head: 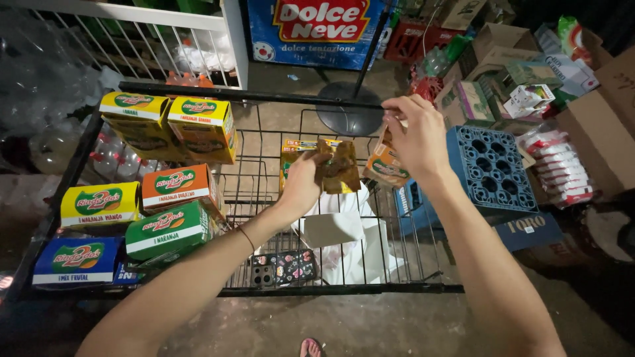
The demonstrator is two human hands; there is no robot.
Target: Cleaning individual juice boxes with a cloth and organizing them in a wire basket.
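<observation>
A small brown-and-green packet [338, 166] is pinched upright in the fingers of the left hand [305, 182], held above the middle of a black wire shelf [344, 289]. The left forearm runs up from the lower left, wrist bent slightly back, palm turned away from the camera, a thin band round the wrist. The right hand [415, 135] is raised higher, near the shelf's far right corner, wrist cocked downward with the back of the hand toward the camera; its fingers are clenched on an orange-and-white carton [385, 165] that hangs just beside the packet, apart from it. Below both hands a white plastic bag [344, 241] lies on the wire, and a patterned phone case [284, 268] rests by the near edge. Stacked drink boxes [169, 188], yellow, orange, green and blue, fill the shelf's left side. A blue plastic crate [493, 168] stands past the right edge.
</observation>
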